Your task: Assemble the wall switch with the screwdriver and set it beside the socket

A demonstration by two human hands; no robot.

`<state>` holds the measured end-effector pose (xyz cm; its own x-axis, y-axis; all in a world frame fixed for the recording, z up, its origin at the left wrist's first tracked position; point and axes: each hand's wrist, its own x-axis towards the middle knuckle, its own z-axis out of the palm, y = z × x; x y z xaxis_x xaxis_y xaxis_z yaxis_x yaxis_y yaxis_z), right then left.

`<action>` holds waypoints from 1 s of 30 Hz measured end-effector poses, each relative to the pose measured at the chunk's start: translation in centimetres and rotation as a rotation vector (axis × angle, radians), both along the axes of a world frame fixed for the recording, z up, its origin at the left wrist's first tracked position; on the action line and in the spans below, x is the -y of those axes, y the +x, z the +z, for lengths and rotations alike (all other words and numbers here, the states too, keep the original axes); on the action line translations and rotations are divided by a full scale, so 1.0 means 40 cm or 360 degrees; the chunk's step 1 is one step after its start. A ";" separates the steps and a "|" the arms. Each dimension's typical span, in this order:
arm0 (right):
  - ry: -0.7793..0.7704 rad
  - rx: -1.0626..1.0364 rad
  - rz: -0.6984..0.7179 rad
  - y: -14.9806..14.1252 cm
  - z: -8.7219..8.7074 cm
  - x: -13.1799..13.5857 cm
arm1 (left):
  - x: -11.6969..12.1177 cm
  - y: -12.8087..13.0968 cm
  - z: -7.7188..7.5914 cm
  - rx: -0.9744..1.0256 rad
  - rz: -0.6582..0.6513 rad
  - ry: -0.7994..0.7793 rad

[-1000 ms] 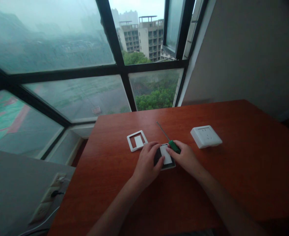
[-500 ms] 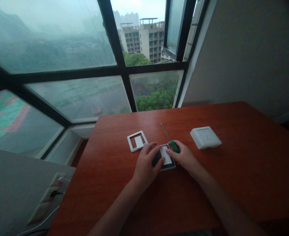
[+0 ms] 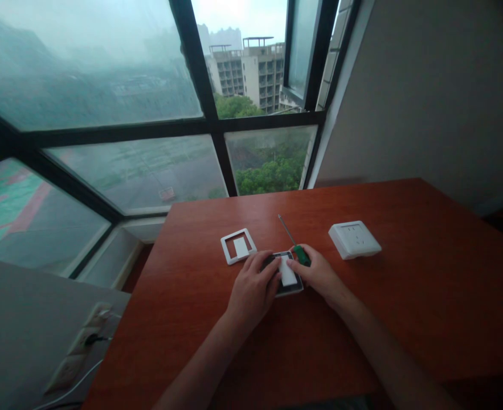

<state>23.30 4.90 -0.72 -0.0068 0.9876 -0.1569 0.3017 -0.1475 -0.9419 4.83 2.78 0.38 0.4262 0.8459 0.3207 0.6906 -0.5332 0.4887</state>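
Both hands meet over a wall-switch panel [image 3: 294,287] with a dark inner part, a pale edge and a white rectangular key [image 3: 287,272]. My left hand [image 3: 253,282] curls round the panel's left side, its fingertips against the key and hiding that half. In my right hand [image 3: 319,272] is a screwdriver [image 3: 301,255] with a green handle, its metal shaft pointing away toward the window. The right thumb rests on the key's upper right edge. Just beyond my left fingers lies a white square frame [image 3: 225,250], with a loose white rectangular piece [image 3: 241,247] inside its opening.
A white socket box [image 3: 354,239] sits to the right on the reddish-brown table [image 3: 417,296]. Dark-framed windows [image 3: 118,128] rise behind the table's far edge. Wall sockets [image 3: 82,340] with a black plug and cables are low on the left.
My left fingers have drawn together and moved over the panel's dark left part, up against the key. My right hand keeps the screwdriver in about the same place. The view has shifted slightly.
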 end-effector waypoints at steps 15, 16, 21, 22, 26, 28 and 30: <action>-0.0095 -0.0222 0.0022 0.009 -0.020 0.019 | -0.116 -0.140 0.059 -0.0428 0.0593 0.0006; -0.0094 -0.0228 0.0020 0.009 -0.021 0.019 | -0.124 -0.141 0.060 -0.0493 0.0600 -0.0001; -0.0084 -0.0250 0.0021 0.007 -0.021 0.016 | -0.146 -0.126 0.045 -0.0507 0.0602 -0.0170; -0.0080 -0.0254 0.0021 0.006 -0.021 0.017 | -0.149 -0.124 0.043 -0.0475 0.0598 -0.0198; -0.0073 -0.0267 0.0024 0.005 -0.020 0.019 | -0.156 -0.128 0.041 -0.0350 0.0535 -0.0265; -0.0076 -0.0271 0.0023 0.004 -0.021 0.020 | -0.160 -0.133 0.039 -0.0263 0.0495 -0.0296; -0.0079 -0.0272 0.0022 0.004 -0.020 0.020 | -0.164 -0.137 0.033 -0.0152 0.0457 -0.0328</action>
